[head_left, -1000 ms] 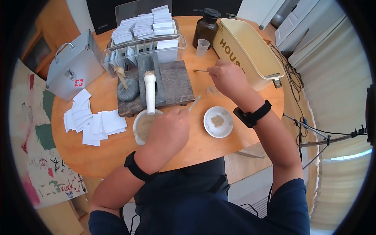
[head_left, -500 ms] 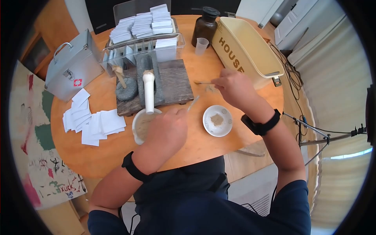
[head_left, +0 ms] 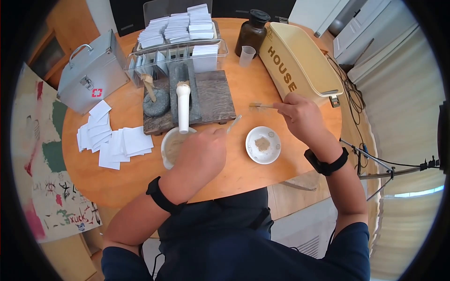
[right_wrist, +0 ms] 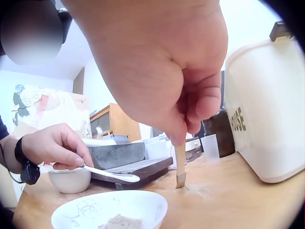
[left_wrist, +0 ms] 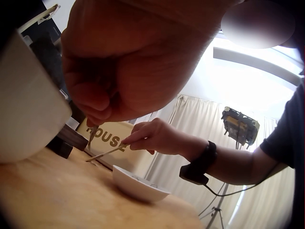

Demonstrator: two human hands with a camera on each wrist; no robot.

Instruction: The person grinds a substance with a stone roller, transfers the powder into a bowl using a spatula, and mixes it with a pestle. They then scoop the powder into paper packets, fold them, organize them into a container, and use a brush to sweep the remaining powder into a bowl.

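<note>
In the head view my right hand (head_left: 303,117) pinches the handle of a small brush (head_left: 262,106). The right wrist view has the brush (right_wrist: 180,167) upright, its bristles touching spilled powder (right_wrist: 196,190) on the table. My left hand (head_left: 202,152) holds a white spoon (head_left: 234,123) by its handle, its bowl above the table; the right wrist view shows this spoon (right_wrist: 114,175) too. Partly under the left hand stands a bowl of powder (head_left: 172,146). Between the hands, nearer the body, is a shallow white dish (head_left: 275,152) with a small powder heap (head_left: 262,144).
A wooden board (head_left: 213,93) bears a stone trough, a round stone and a white pestle (head_left: 183,107). Behind are boxes of white packets (head_left: 176,29). A dark jar (head_left: 253,33), plastic cup (head_left: 246,56) and cream bin (head_left: 300,61) stand right; paper packets (head_left: 136,141) and a metal case (head_left: 89,77) left.
My right hand has moved right and toward the body with the brush, whose tip now lies farther right. The left hand keeps its hold on the spoon with little movement.
</note>
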